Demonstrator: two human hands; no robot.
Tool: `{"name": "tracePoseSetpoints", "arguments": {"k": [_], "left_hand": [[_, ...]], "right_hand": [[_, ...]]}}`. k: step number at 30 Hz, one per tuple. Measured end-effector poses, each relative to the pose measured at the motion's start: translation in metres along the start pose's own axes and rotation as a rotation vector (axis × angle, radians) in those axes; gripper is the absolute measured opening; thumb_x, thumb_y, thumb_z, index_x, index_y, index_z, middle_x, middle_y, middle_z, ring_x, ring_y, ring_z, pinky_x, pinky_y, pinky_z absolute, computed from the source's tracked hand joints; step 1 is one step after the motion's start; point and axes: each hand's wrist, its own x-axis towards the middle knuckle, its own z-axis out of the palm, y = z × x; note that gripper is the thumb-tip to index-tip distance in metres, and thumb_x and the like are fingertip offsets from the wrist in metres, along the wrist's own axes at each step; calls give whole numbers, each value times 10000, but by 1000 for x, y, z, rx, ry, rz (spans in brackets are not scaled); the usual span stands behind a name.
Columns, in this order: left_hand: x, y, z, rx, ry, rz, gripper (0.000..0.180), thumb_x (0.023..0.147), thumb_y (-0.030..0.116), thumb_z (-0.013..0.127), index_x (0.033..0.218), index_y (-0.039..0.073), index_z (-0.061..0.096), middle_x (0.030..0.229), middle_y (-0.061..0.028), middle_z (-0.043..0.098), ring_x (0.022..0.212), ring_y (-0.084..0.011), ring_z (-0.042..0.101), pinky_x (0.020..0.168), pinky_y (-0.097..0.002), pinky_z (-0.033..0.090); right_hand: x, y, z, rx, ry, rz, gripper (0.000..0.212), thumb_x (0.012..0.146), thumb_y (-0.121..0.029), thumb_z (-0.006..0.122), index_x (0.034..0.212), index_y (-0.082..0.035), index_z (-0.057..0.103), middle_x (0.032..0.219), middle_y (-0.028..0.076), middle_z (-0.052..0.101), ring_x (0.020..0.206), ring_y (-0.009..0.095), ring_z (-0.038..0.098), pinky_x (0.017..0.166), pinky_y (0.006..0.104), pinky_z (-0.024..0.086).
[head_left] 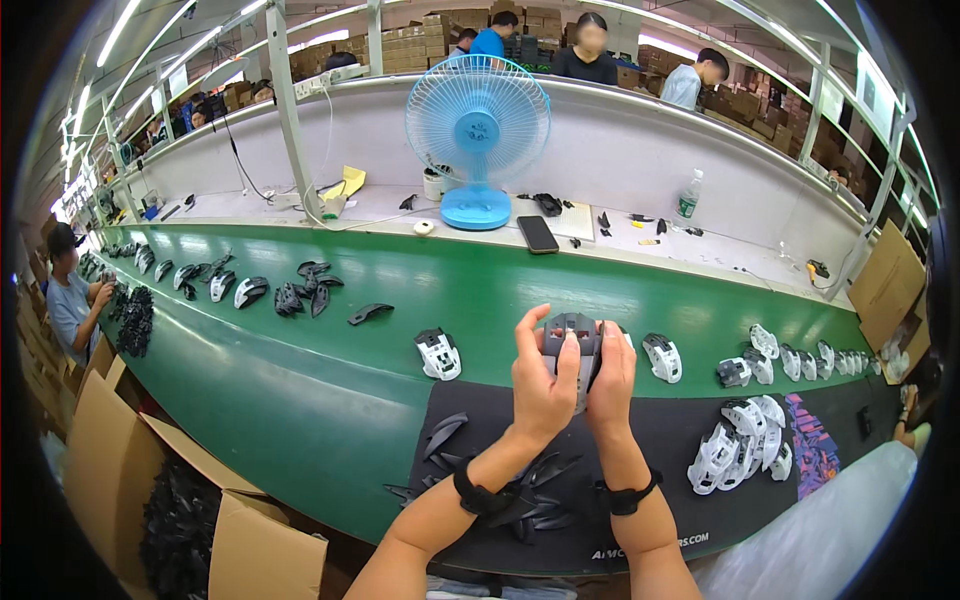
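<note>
Both my hands hold a grey computer mouse shell [567,345] up above the far edge of the black mat [640,440]. My left hand [543,388] grips its left side, with the thumb over its face and the index finger raised. Around its right side my right hand [611,385] is closed. Part of the shell is hidden behind the fingers. A white and black mouse shell [438,354] lies on the green belt to the left, another white shell [662,358] to the right. Loose curved black side pieces [535,495] lie on the mat under my forearms.
A pile of white shells [735,445] sits on the mat's right part. More shells line the green belt [300,355] both ways. A blue fan [476,140] and a phone [538,235] stand and lie beyond. Left is an open cardboard box [245,540] of black parts.
</note>
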Motion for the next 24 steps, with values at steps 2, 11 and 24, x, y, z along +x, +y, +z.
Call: {"name": "tracePoseSetpoints", "arguments": {"k": [2,11,24], "left_hand": [[2,0,-1,157,2,-2,369,880,197,553,1166,-29,494,924,-214,622,761,-356,635,700,-392,509],[-15,19,12,496,-159,237,335,855,173,582,1136,2,517,942,-155,629,701,-306,653,601,-354,523],[-8,6,7,382,-80,163,233,943,170,466,1075,14,578,829,-147,633,696,-253,641,620,-322,491]], "right_hand": [[5,18,-5,182,50,234,282,963,-232,392,930,-17,571,809,30,574,745,112,528,689,269,436],[6,23,-24,659,53,528,190,909,-253,475,813,-114,562,714,-16,565,627,100,557,570,247,472],[2,19,-5,639,139,535,202,929,-257,470,824,-110,560,712,-22,563,638,97,568,576,250,473]]}}
